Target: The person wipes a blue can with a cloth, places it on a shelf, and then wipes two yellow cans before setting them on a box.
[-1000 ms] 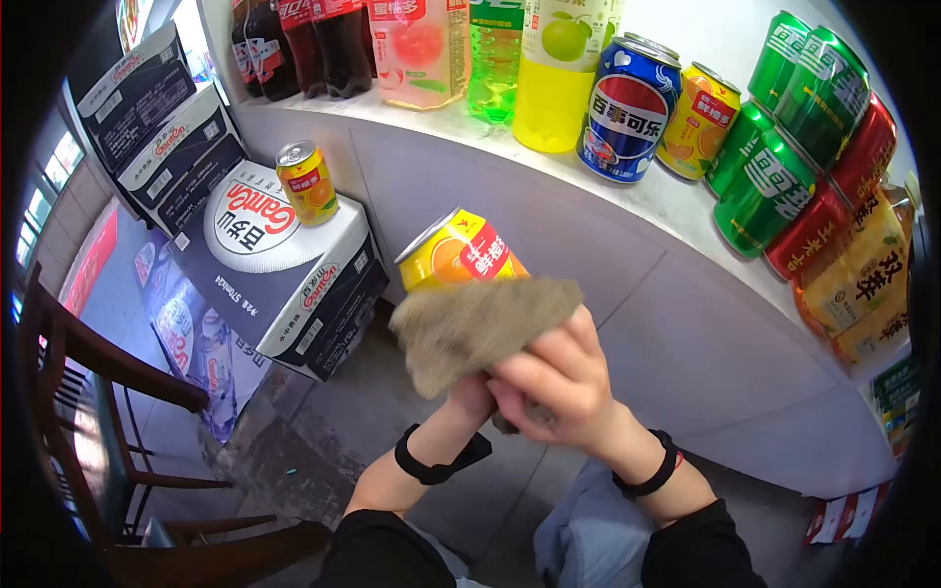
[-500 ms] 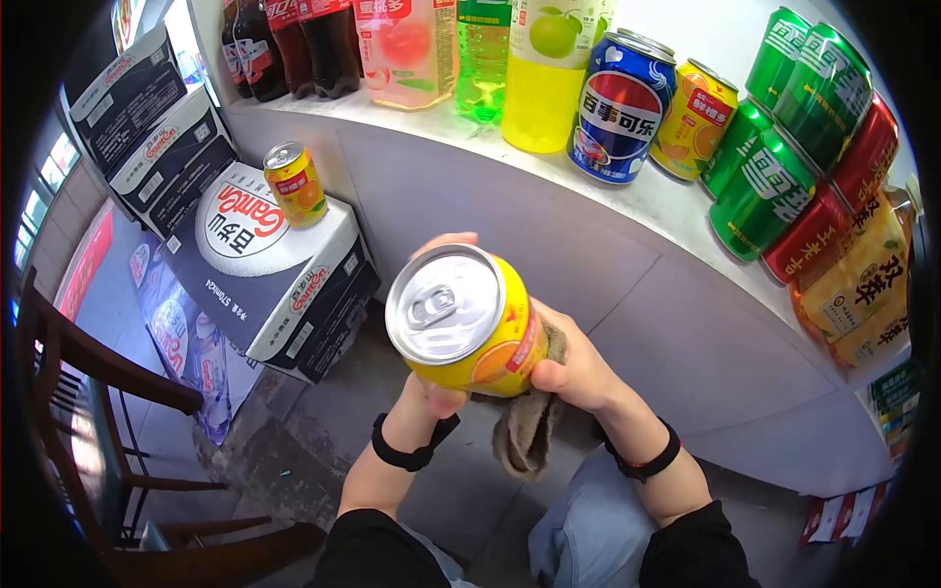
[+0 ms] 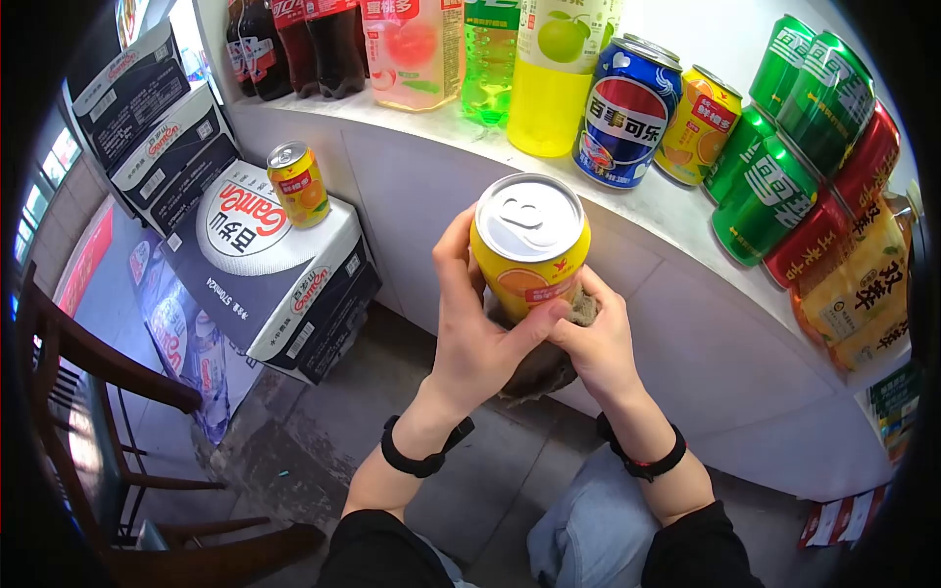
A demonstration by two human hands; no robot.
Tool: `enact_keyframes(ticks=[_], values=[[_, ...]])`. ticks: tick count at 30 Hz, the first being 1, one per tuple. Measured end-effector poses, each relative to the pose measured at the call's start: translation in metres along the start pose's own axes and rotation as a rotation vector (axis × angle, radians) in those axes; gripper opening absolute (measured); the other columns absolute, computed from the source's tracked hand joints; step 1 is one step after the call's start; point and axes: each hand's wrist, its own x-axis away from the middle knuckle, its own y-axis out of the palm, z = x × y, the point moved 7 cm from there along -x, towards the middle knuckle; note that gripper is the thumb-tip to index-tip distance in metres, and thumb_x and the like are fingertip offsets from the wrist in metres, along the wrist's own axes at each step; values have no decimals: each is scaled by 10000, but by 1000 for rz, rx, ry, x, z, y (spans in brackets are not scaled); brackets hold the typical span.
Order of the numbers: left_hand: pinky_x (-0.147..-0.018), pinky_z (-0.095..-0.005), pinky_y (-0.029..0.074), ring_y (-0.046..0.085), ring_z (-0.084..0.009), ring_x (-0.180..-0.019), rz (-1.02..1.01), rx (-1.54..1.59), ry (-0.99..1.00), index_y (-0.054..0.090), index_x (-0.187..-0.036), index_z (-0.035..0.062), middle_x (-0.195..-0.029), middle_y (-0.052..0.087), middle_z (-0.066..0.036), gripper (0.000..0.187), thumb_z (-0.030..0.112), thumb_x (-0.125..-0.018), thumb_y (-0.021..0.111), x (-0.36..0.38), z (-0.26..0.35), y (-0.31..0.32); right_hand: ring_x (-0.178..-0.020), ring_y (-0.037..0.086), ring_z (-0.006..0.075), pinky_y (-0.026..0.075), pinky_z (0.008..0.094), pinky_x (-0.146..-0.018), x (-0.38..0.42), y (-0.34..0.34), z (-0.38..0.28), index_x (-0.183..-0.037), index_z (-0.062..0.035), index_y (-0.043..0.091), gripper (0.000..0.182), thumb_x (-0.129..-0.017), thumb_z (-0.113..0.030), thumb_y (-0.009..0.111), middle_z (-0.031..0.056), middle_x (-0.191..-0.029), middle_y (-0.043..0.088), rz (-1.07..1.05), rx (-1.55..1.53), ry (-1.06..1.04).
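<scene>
A yellow orange-drink can (image 3: 529,240) is upright in front of the shelf edge, its silver top facing me. My left hand (image 3: 475,318) wraps round its left side, thumb across the front. At the can's lower right, my right hand (image 3: 606,338) grips a grey-brown cloth (image 3: 541,370), which bunches under and behind the can. The two thumbs nearly meet at the can's base. A blue cola can (image 3: 627,113) and another yellow can (image 3: 698,127) stand on the shelf beyond.
The curved white shelf (image 3: 451,137) also bears drink bottles, green cans (image 3: 765,196), red cans and yellow packets. A third yellow can (image 3: 298,186) stands on black-and-white cartons (image 3: 221,265) at left. Dark wooden chairs (image 3: 108,353) are at lower left.
The held can has moved up and right, towards the shelf, and is now more upright. My left hand has come round to its front left side; the cloth is now lower behind it.
</scene>
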Motion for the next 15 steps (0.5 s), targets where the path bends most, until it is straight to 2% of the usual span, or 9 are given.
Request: enact_keyframes(ticks=[6, 9, 11, 13, 14, 15], values=[[-977, -352, 371, 432, -209, -1171, 58, 212, -122, 181, -1330, 31, -1266, 375, -130, 819, 238, -777, 748, 0, -1, 0, -1043, 554, 141, 428, 284, -927, 4, 3, -1, -1273, 23, 448, 650, -732, -138, 772, 75, -1145, 576, -19, -32, 24], [-968, -332, 379, 430, -195, -1168, 118, 275, -120, 184, -1327, 32, -1267, 372, -123, 797, 246, -792, 734, 3, -2, -4, -1043, 555, 138, 434, 279, -918, 5, 5, -3, -1299, 13, 416, 672, -737, -117, 762, 81, -1148, 575, -16, -78, 21], [-967, -320, 384, 459, -166, -1126, 184, 334, -90, 216, -1316, 34, -1215, 419, -101, 711, 311, -845, 671, 0, -1, -10, -1031, 564, 141, 437, 279, -914, 8, 8, -4, -1335, -17, 372, 701, -747, -92, 746, 87, -1125, 587, -2, -188, 103], [-949, -322, 408, 494, -156, -1091, 281, 471, -226, 265, -1290, 47, -1185, 461, -89, 624, 383, -884, 599, 2, -14, -18, -945, 584, 117, 466, 262, -843, 13, 7, -7, -1354, -58, 346, 644, -801, -65, 677, 72, -1051, 607, 37, -298, 135], [-949, -322, 408, 494, -156, -1091, 281, 470, -229, 265, -1290, 47, -1185, 461, -89, 624, 383, -884, 599, 2, -13, -20, -920, 582, 106, 469, 255, -824, 15, 3, -9, -1347, -57, 356, 608, -818, -62, 654, 63, -1032, 604, 87, -290, 103], [-935, -344, 428, 524, -178, -1077, 274, 564, -309, 318, -1292, 41, -1189, 495, -89, 609, 460, -898, 517, 3, -17, -19, -895, 580, 95, 473, 248, -806, 17, 0, -12, -1341, -56, 365, 572, -834, -60, 631, 54, -1013, 602, 136, -282, 72]])
